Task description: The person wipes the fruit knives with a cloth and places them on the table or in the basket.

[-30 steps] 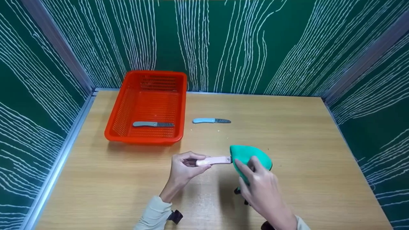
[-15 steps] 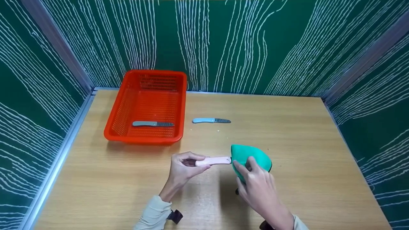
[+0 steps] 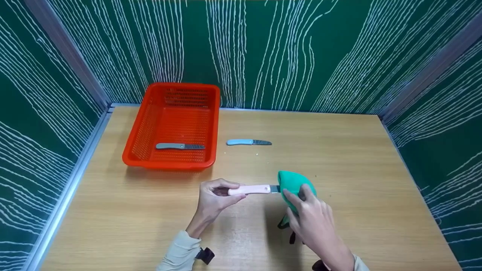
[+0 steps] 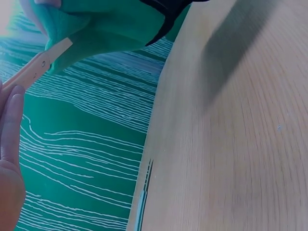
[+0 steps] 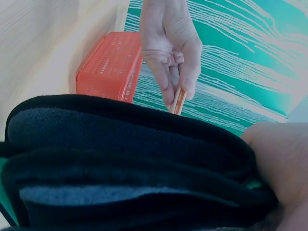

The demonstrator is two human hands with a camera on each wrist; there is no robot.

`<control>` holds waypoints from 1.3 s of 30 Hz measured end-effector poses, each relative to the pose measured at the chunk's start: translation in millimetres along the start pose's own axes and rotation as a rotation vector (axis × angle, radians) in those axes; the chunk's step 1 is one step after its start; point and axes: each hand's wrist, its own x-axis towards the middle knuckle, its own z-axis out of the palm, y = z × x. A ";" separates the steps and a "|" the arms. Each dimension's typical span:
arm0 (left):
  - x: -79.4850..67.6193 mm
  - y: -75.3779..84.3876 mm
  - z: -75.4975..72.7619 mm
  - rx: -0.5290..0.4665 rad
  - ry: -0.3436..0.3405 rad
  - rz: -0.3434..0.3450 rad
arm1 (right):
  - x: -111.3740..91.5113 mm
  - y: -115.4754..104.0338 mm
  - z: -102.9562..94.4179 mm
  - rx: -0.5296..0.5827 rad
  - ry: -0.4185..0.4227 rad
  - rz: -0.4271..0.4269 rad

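My left hand [image 3: 212, 199] pinches the end of a pink-handled knife [image 3: 249, 189] between thumb and fingers, blade pointing right. A folded green cloth [image 3: 295, 183] with black edging wraps the blade's outer part, and a short length of bare blade shows beside the handle. My right hand [image 3: 314, 222] grips the cloth around the blade, index finger laid along it. In the left wrist view the blade enters the cloth [image 4: 110, 29] fold. From the right wrist, the cloth's dark grey inner side [image 5: 120, 134] fills the foreground. The blade tip is hidden.
A red plastic basket [image 3: 169, 164] stands at the back left, holding a grey-handled knife [image 3: 180, 146]. Right of it a blue-handled knife [image 3: 248, 142] lies on the wooden table [image 3: 339, 150]. Green walls with white lines enclose the table's back and sides.
My right hand has drawn the green cloth rightward along the knife, baring a stretch of blade next to the pink handle. My left hand has barely shifted, slightly to the left.
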 end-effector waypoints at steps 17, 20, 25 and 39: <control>0.0 3.0 -7.4 0.040 0.036 -0.044 | -4.5 24.5 -5.5 0.070 0.062 0.131; -0.3 4.0 -7.4 0.039 0.045 -0.028 | -3.4 27.7 -7.9 0.088 0.068 0.156; 0.4 2.5 -6.6 0.019 0.030 0.001 | -2.2 31.2 -14.7 0.101 0.075 0.181; 1.5 -1.5 -0.3 0.056 -0.013 -0.006 | 1.9 18.4 -28.9 0.108 0.172 0.097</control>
